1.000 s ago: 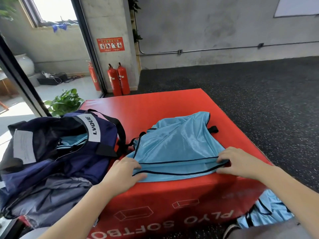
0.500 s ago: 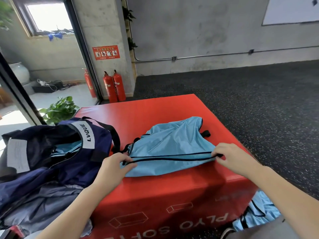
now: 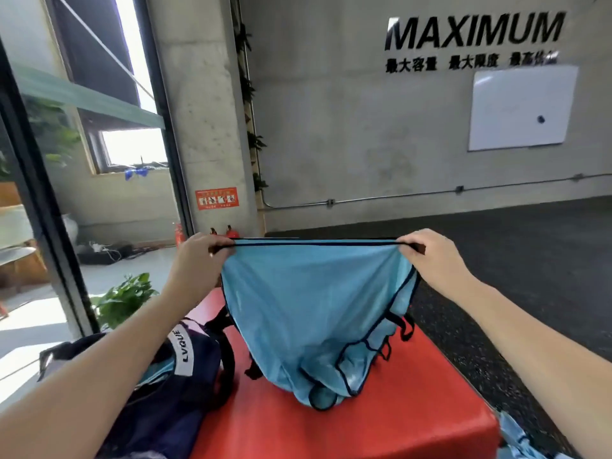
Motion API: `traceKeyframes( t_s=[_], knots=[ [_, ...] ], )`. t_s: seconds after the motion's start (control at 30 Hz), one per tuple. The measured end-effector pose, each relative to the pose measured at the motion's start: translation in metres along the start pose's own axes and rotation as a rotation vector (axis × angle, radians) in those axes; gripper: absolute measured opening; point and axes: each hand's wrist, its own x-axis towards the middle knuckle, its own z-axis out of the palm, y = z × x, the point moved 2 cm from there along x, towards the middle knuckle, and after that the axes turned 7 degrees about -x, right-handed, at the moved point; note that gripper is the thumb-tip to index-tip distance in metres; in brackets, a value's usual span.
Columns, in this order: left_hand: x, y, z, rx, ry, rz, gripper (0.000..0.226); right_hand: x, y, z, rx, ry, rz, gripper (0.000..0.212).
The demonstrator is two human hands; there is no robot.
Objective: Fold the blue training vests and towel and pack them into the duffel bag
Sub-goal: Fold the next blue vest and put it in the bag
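Observation:
A light blue training vest (image 3: 308, 313) with black trim hangs in the air above the red plyo box (image 3: 381, 422). My left hand (image 3: 202, 256) pinches its left top corner and my right hand (image 3: 427, 251) pinches its right top corner, stretching the black hem taut between them. The vest's lower end bunches on the box top. The navy duffel bag (image 3: 172, 392) lies open at the lower left, with light blue fabric showing inside. More light blue cloth (image 3: 516, 438) lies at the bottom right beside the box.
Red fire extinguishers (image 3: 231, 231) stand at a concrete pillar behind the box. A potted plant (image 3: 122, 299) sits to the left near a glass door. Dark rubber flooring (image 3: 513, 276) spreads to the right. A whiteboard (image 3: 520, 107) hangs on the far wall.
Both hands have lifted the vest off the box top by its hem and hold it up spread wide. The view has tilted upward.

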Motion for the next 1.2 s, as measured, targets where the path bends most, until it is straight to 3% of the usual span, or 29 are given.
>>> traceKeyframes(
  t_s=[0.3,0.57,0.9,1.2],
  knots=[
    [0.085,0.104,-0.106,-0.185,0.142,-0.006,0.015,0.084,-0.094,-0.130,0.339,0.169,0.068,0.027],
    [0.105,0.140,-0.179,-0.387,0.031,-0.074,0.008,0.095,-0.126,-0.190,0.421,0.123,0.081,0.029],
    [0.090,0.118,-0.171,-0.204,0.001,-0.066,0.009,0.090,-0.122,-0.169,0.319,-0.024,0.079,0.016],
    [0.074,0.003,-0.075,-0.040,-0.162,-0.142,0.009,0.084,-0.066,-0.063,0.161,-0.174,0.100,0.016]
  ],
)
